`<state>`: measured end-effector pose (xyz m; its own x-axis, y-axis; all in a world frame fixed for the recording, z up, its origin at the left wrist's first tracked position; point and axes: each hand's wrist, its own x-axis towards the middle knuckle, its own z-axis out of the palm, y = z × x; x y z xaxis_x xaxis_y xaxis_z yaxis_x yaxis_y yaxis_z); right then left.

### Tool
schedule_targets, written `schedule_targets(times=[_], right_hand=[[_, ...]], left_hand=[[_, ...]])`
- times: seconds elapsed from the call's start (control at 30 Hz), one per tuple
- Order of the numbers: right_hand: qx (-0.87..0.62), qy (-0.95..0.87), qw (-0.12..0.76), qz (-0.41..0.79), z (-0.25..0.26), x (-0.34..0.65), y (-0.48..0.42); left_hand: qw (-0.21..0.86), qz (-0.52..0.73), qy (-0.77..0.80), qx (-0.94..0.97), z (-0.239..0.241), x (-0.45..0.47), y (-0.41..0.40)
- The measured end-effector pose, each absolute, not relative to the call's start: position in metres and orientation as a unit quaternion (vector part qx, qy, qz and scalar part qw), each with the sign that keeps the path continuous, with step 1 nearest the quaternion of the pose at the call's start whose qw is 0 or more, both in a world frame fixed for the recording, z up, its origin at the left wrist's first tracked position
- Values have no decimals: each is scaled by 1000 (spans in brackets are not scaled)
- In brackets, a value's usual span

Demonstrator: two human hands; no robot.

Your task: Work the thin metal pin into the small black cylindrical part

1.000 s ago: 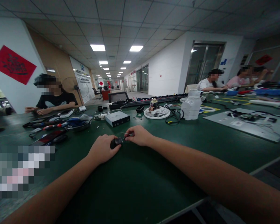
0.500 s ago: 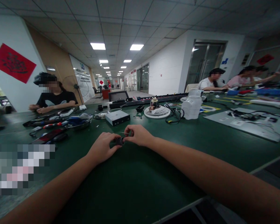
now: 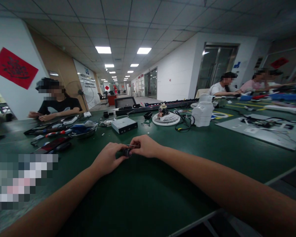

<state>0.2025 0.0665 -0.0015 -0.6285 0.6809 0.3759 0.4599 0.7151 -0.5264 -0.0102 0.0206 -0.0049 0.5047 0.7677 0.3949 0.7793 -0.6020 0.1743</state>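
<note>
Above the green table (image 3: 128, 194) my two hands meet over a small dark round part (image 3: 127, 152). My left hand (image 3: 110, 158) is closed, pinching that part between thumb and fingers. A thin metal rod (image 3: 131, 145), perhaps a tool shaft, sits in my right hand (image 3: 145, 146), whose fingers are closed around its other end. The rod lies just over the dark part. Whether its tip touches the part I cannot tell. My right fingertips are right beside the part.
Beyond my hands is a silver disc drive (image 3: 124, 125). Farther right stand a white fan base (image 3: 166, 119), a white plastic housing (image 3: 202, 112) and a metal panel (image 3: 263, 131). Tools with a tray (image 3: 85, 128) lie left. A person (image 3: 59, 103) sits across; others sit far right.
My right hand has moved slightly down, bringing the rod lower and farther left over the dark part. The left hand keeps its hold.
</note>
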Motion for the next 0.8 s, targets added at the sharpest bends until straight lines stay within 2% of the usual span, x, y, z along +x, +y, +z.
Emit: schedule_targets(times=[0.1, 0.23, 0.3, 0.53, 0.63, 0.8], right_hand=[[-329, -882, 281, 187, -1, 204, 68], [-328, -902, 272, 71, 2, 205, 64], [-337, -901, 267, 53, 3, 203, 63], [-430, -843, 253, 199, 1, 198, 68], [-470, -832, 256, 144, -2, 202, 73], [-447, -866, 220, 51, -12, 209, 81]], left_hand=[[21, -214, -439, -873, -3, -9, 18], [15, -210, -440, -873, -3, -10, 18], [15, -210, -454, -866, -4, -10, 19], [44, -193, -547, -813, -4, -1, 21], [37, -201, -577, -790, -3, 0, 22], [60, -206, -575, -789, -5, -4, 26]])
